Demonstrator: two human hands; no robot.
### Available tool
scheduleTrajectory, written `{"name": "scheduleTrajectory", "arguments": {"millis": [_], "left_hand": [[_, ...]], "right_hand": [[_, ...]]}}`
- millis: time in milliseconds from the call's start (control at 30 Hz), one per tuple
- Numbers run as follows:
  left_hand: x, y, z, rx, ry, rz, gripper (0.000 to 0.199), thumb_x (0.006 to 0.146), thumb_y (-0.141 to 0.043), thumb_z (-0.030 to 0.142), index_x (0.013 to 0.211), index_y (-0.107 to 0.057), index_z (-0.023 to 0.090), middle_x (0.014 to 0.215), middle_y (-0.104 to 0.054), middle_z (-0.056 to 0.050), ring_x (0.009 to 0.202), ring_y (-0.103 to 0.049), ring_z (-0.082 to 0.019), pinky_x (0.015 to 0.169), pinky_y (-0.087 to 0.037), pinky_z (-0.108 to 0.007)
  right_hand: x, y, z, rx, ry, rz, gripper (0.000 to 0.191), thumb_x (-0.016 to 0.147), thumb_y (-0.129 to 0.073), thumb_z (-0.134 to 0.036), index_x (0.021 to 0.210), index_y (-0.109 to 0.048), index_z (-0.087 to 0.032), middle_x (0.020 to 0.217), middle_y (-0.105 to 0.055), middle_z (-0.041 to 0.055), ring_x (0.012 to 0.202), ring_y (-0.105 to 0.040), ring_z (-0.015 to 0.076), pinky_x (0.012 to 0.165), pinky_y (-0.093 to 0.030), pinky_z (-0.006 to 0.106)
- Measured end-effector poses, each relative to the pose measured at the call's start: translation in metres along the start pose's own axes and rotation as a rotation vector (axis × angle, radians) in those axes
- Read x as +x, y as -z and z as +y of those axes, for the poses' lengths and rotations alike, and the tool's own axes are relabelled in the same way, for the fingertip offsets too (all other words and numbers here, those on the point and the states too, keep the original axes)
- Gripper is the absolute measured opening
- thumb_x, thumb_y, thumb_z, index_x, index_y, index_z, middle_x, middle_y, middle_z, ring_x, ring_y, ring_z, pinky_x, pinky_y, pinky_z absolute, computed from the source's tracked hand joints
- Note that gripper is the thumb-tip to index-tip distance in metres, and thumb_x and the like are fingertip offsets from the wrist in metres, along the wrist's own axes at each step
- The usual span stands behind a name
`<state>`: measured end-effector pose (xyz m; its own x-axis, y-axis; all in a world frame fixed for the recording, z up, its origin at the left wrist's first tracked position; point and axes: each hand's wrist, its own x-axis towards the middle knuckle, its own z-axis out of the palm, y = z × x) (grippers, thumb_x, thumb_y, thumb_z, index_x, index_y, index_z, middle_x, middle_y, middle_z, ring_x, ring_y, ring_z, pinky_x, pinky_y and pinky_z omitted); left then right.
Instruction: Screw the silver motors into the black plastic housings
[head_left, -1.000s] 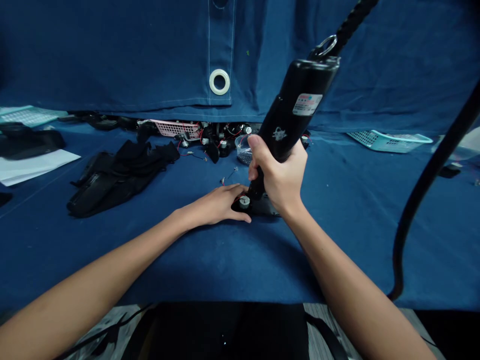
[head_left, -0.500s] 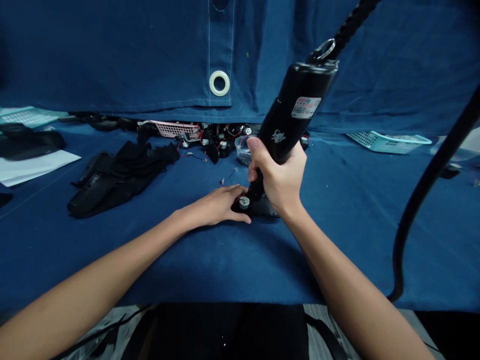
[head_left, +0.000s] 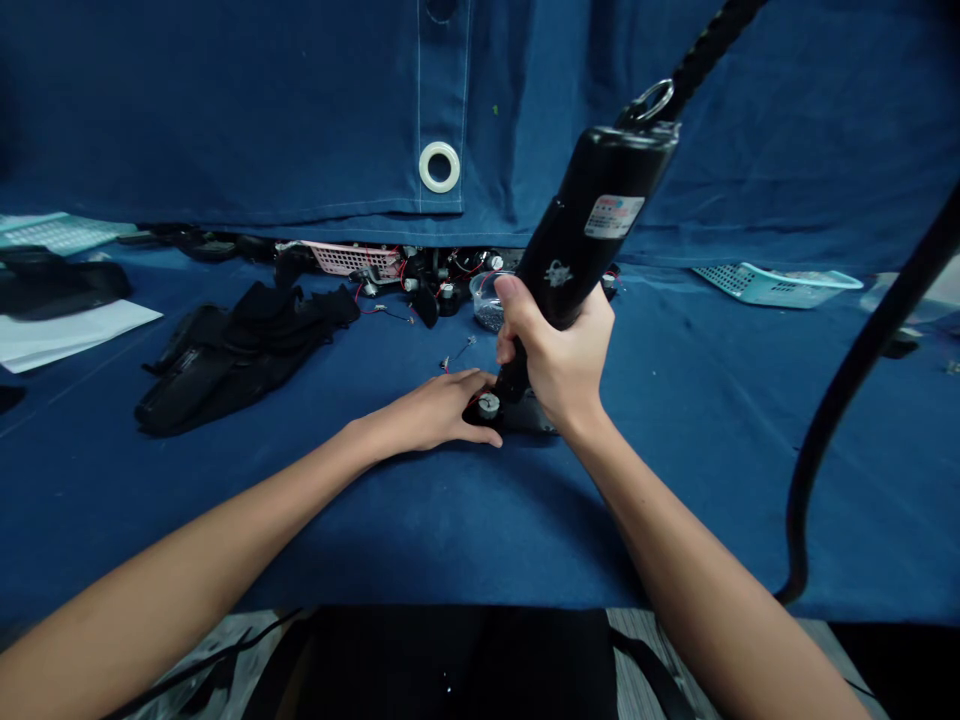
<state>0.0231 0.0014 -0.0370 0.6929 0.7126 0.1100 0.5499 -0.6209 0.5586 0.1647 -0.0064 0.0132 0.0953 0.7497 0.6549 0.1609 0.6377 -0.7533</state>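
Note:
My right hand (head_left: 566, 365) is wrapped around a black corded electric screwdriver (head_left: 581, 235), its thumb along the side. The tool leans to the upper right, its lower end down at a black plastic part (head_left: 529, 412) on the cloth. A small silver motor (head_left: 489, 405) with a red wire sits at the left of that part. My left hand (head_left: 442, 410) grips the part's left end, thumb in front and fingers behind. My right hand and the tool hide some of the part, and the tool's tip cannot be seen.
Behind stand a clear cup of small dark pieces (head_left: 489, 312), a pink basket (head_left: 352, 260) and several wired motor parts (head_left: 448, 291). A black fabric item (head_left: 247, 350) and white paper (head_left: 75, 333) lie left. A turquoise basket (head_left: 780, 283) and black cable (head_left: 825, 430) are right.
The top of the screwdriver has shifted very slightly to the right, and the black cable at the right has swung a little. My left hand keeps its place on the part.

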Motion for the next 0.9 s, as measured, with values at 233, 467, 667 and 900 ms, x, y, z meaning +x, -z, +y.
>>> {"name": "scheduleTrajectory", "arguments": {"millis": [233, 467, 667, 900], "left_hand": [[0.002, -0.001, -0.001, -0.011, -0.028, 0.012, 0.052, 0.077, -0.068, 0.053, 0.113, -0.053, 0.019, 0.116, -0.060, -0.009, 0.101, -0.059, -0.026, 0.085, -0.045, -0.035], [0.001, -0.002, -0.002, -0.014, -0.046, 0.034, 0.049, 0.076, -0.068, 0.053, 0.108, -0.053, 0.019, 0.112, -0.060, -0.007, 0.099, -0.059, -0.025, 0.081, -0.046, -0.034], [0.002, -0.004, -0.005, -0.010, -0.039, 0.041, 0.049, 0.075, -0.069, 0.053, 0.105, -0.054, 0.017, 0.108, -0.062, -0.008, 0.095, -0.060, -0.026, 0.079, -0.047, -0.035], [0.002, -0.005, -0.006, -0.054, -0.084, 0.053, 0.060, 0.076, -0.071, 0.048, 0.124, -0.051, 0.019, 0.122, -0.059, -0.010, 0.108, -0.058, -0.027, 0.089, -0.046, -0.038]], "right_hand": [[0.000, 0.002, -0.002, 0.027, -0.062, 0.009, 0.036, 0.082, -0.056, -0.056, 0.095, -0.052, -0.023, 0.066, -0.058, -0.0011, 0.060, -0.061, 0.0133, 0.055, -0.052, 0.029], [0.001, 0.006, -0.007, 0.009, -0.102, -0.064, 0.037, 0.082, -0.057, -0.057, 0.096, -0.052, -0.023, 0.068, -0.058, -0.0003, 0.063, -0.061, 0.0149, 0.061, -0.052, 0.031], [0.017, 0.030, -0.010, -0.050, -0.172, -0.432, 0.027, 0.079, -0.067, -0.042, 0.088, -0.057, -0.019, 0.075, -0.062, -0.0006, 0.068, -0.060, 0.0127, 0.065, -0.050, 0.026], [0.022, 0.051, -0.004, -0.240, -0.367, -0.875, 0.027, 0.076, -0.066, -0.042, 0.083, -0.066, -0.016, 0.080, -0.065, 0.0024, 0.068, -0.060, 0.0133, 0.052, -0.052, 0.022]]}}
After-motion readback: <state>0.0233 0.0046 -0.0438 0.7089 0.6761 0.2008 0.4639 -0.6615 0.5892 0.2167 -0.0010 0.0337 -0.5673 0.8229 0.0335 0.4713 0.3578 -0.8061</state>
